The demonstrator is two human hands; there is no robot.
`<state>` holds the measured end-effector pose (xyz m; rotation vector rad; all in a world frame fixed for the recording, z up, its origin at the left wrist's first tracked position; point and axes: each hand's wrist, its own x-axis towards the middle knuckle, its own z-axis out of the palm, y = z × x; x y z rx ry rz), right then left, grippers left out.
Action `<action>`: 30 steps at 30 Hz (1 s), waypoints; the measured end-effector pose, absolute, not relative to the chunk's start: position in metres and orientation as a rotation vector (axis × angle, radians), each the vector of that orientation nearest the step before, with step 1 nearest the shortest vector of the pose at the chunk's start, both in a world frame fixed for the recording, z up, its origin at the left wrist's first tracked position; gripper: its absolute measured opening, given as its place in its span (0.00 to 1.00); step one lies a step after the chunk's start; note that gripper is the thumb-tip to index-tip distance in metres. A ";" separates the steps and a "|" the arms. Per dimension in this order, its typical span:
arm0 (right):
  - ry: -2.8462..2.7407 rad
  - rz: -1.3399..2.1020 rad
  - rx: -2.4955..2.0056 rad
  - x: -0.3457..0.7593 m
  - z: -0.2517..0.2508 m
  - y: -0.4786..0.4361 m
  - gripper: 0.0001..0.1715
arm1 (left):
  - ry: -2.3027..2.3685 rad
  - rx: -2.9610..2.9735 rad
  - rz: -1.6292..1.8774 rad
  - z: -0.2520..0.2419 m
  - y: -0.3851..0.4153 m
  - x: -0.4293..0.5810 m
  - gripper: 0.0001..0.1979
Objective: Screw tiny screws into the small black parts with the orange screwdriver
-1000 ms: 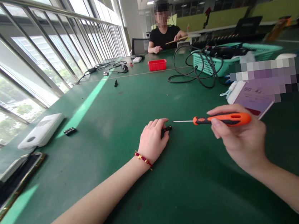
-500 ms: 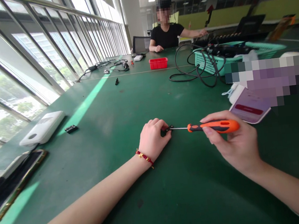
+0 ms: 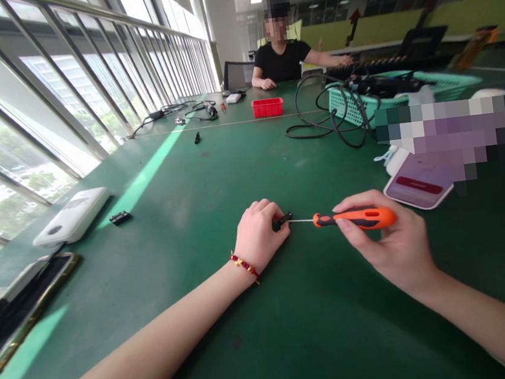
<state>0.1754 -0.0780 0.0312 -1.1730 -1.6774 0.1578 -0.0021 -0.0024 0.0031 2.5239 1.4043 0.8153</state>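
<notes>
Between thumb and fingers, my left hand pinches a small black part close to the green tabletop. Its kind is too small to make out, and the fingers hide much of it. A red bracelet with gold beads circles that wrist. My right hand is closed around an orange and black screwdriver, held almost level. The thin metal shaft points left, and its tip meets the black part at my left fingertips.
To the left lie a small black block, a white power bank and a dark phone. A red bin and a teal basket with cables stand farther back. Another phone lies at right. A person sits opposite.
My right hand and the screwdriver have shifted slightly left and the handle has turned a little. The black part has tilted slightly in my left hand, which stays in place.
</notes>
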 end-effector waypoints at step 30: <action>-1.605 0.301 -1.155 0.160 0.028 -0.088 0.27 | 1.424 2.484 0.764 0.005 -0.004 0.000 0.02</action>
